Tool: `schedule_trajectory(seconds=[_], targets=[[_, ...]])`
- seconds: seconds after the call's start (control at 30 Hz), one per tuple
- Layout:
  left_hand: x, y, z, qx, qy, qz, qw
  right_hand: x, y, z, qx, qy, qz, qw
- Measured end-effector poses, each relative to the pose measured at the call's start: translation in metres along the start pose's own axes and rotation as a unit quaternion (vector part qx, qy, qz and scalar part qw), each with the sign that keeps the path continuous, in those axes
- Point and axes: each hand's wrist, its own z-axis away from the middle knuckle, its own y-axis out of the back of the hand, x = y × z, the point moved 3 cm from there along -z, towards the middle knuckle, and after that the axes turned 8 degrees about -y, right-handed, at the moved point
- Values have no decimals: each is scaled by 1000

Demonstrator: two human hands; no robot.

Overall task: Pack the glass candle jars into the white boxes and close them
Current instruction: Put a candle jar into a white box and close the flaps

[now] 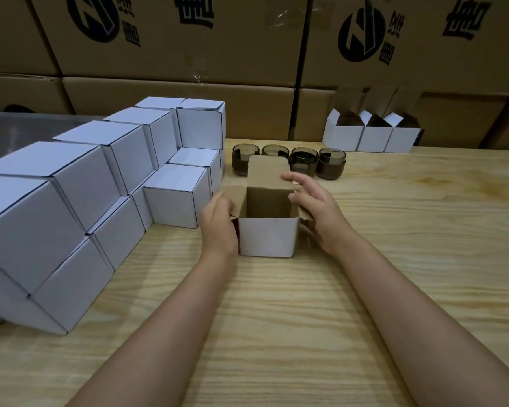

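Note:
An open white box [265, 240] with a brown inside stands on the wooden table [306, 304] in front of me; its lid flap stands up at the back and no jar shows inside it. My left hand [218, 223] grips its left side by the side flap. My right hand [313, 205] holds the right side, fingers touching the lid flap's right edge. Several dark smoked-glass candle jars [303, 163] stand in a row just behind the box, partly hidden by the flap.
Closed white boxes [106, 183] are stacked in stepped rows along the left. Three open white boxes [372, 136] stand at the back right. Large brown printed cartons [174, 39] form a wall behind the table.

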Motion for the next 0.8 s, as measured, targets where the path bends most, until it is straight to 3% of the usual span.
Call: schedule_trajectory(seconds=[0.13,0.3,0.43,0.57,0.67,0.73,0.8], targets=[[-3,-2,0,-44,10,20,999,6,1,1,-6,-52,-7,999],[-6,-7,3,-129,1,4,992,10,-2,1,-12,-38,-12,999],[-8,-5,4,-184,-15,-60,981,13,4,-3,24,-38,47,998],[-10,-5,1,-180,-35,-102,978,10,8,-5,2,-39,49,998],[-12,-4,-3,-151,-16,-85,985,0,15,-25,94,-48,44,993],[-13,-3,-4,-137,-11,-78,987,-12,22,-49,178,-29,112,977],[-14,-2,-5,-127,-9,-80,989,-24,20,-79,190,-8,226,956]])
